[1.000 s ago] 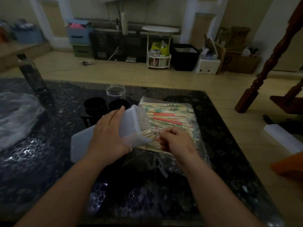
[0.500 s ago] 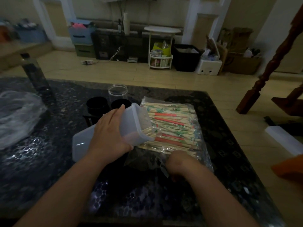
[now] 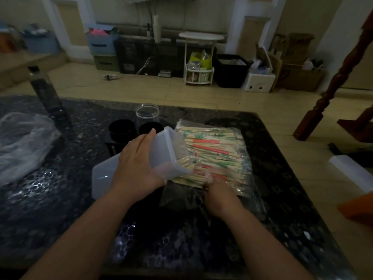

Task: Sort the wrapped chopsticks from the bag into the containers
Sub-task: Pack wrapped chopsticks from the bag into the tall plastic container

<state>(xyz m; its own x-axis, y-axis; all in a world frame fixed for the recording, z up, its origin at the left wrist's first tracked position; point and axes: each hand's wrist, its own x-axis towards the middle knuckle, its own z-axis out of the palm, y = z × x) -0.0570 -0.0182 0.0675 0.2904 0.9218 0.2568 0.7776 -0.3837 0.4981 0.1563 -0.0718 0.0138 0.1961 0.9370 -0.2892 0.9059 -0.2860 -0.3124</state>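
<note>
Right hand (image 3: 220,193) drops from the tilted translucent plastic container (image 3: 165,150) back to the six-o'clock edge of the clear chopstick bag (image 3: 220,146), finger state unreadable. Left hand (image 3: 139,168) grasps the container, wrapped chopsticks (image 3: 184,162) inside; another pick looks likely.

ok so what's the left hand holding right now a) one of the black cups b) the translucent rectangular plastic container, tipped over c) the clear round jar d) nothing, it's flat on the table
b: the left hand grips the translucent rectangular plastic container, tipped with its open mouth toward the clear bag of wrapped chopsticks; the clear round jar stands apart behind it.
</note>
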